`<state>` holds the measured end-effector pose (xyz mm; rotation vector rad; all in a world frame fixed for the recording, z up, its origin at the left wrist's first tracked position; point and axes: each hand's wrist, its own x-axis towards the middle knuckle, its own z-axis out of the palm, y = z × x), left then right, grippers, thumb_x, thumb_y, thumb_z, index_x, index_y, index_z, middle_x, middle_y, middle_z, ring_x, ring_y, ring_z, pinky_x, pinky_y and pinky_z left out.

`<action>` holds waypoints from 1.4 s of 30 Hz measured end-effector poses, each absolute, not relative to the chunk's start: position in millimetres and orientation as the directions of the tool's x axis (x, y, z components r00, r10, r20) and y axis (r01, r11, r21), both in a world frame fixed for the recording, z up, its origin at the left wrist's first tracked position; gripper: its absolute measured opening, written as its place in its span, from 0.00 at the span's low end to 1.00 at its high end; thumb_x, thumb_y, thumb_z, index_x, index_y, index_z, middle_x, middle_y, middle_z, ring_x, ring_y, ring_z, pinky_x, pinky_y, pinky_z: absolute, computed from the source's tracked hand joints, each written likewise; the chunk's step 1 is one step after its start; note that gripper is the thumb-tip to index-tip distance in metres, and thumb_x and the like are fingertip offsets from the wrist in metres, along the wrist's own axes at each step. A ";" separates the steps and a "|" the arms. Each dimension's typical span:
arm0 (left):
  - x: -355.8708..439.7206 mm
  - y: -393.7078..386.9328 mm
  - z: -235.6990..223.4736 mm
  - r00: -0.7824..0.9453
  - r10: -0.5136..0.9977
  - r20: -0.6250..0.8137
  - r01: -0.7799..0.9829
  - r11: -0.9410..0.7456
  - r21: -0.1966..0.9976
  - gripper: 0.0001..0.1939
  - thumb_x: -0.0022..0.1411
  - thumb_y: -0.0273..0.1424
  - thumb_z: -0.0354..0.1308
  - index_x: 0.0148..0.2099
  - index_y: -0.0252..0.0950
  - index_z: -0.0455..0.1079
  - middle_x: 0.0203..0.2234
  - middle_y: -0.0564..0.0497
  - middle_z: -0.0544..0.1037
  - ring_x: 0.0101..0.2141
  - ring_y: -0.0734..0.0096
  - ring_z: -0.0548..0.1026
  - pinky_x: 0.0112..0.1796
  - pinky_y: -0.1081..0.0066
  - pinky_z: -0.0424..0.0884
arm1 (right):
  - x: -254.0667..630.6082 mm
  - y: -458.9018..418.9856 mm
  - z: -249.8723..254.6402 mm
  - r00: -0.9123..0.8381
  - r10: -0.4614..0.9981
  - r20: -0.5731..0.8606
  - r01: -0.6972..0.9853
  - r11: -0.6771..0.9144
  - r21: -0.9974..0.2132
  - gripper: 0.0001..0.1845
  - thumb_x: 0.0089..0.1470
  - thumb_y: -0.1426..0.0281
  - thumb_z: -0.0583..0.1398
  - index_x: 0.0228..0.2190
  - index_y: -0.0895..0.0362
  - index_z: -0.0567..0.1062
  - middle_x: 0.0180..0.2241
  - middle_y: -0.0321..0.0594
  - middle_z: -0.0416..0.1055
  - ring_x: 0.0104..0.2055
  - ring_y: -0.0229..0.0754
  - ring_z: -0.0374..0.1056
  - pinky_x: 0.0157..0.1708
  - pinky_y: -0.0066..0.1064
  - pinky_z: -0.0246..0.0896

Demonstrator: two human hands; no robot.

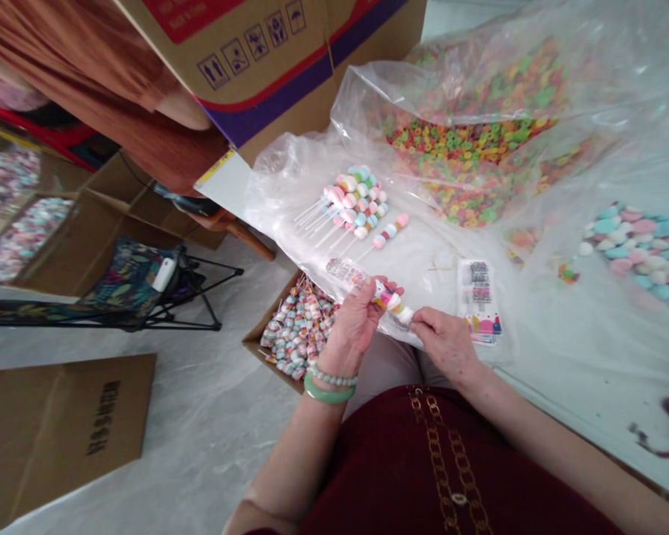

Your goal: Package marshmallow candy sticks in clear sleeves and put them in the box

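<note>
My left hand [362, 312], wearing a green bangle and a beaded bracelet, is closed around a marshmallow skewer [402, 313] in a clear printed bag [346, 270]. The bag stretches out past the fingers to the upper left. At the skewer's lower right end, my right hand [446, 340] pinches with thumb and forefinger; whether it grips bag or candy I cannot tell. Beyond the hands lies a pile of marshmallow skewers [357, 199] with white sticks, a single skewer [391, 231] beside it. Right of my hands is a stack of printed bags [476, 293].
A large clear sack of coloured ring candies [468, 141] covers the table's back. Loose marshmallows [641, 253] lie at right. A tall carton [273, 74] stands at the far edge. Below left, a box [253, 345] holds wrapped skewers, near a folding chair [128, 271]. Another person's sleeve [105, 59] shows.
</note>
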<state>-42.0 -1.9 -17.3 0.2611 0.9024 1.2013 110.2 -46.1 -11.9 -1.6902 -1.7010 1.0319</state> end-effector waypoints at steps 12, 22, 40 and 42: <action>-47.9 -5.4 -7.8 0.217 0.881 -0.421 -0.606 0.459 0.649 0.14 0.51 0.36 0.64 0.35 0.30 0.71 0.27 0.47 0.76 0.31 0.63 0.77 0.40 0.61 0.72 | 112.7 -36.6 -20.4 -0.576 0.620 -0.533 -0.410 -0.783 -0.468 0.10 0.41 0.71 0.65 0.25 0.59 0.68 0.15 0.27 0.59 0.12 0.23 0.40 0.12 0.19 0.31; -45.8 -2.3 -11.7 0.157 0.845 -0.511 -0.518 0.511 0.686 0.13 0.51 0.36 0.63 0.30 0.30 0.71 0.23 0.47 0.76 0.27 0.65 0.76 0.33 0.67 0.71 | 118.0 -33.6 -24.5 -0.682 0.508 -0.527 -0.473 -0.855 -0.212 0.09 0.46 0.74 0.62 0.24 0.59 0.64 0.16 0.25 0.56 0.11 0.22 0.40 0.10 0.15 0.34; -46.8 6.5 -22.4 0.048 0.779 -0.626 -0.777 0.423 0.467 0.07 0.55 0.26 0.60 0.39 0.33 0.70 0.25 0.51 0.75 0.31 0.69 0.76 0.40 0.66 0.71 | 103.1 -41.8 -19.5 -0.194 0.874 -0.446 0.037 -0.448 -0.893 0.05 0.44 0.67 0.60 0.23 0.56 0.71 0.18 0.30 0.61 0.19 0.32 0.54 0.19 0.24 0.45; -47.7 7.2 -23.6 0.028 0.770 -0.637 -0.771 0.423 0.477 0.06 0.54 0.26 0.60 0.36 0.32 0.70 0.23 0.52 0.74 0.28 0.70 0.76 0.38 0.66 0.72 | 104.0 -42.4 -20.0 -0.055 0.958 -0.282 0.313 -0.251 -0.916 0.05 0.45 0.67 0.59 0.21 0.55 0.72 0.21 0.32 0.64 0.25 0.36 0.58 0.24 0.26 0.49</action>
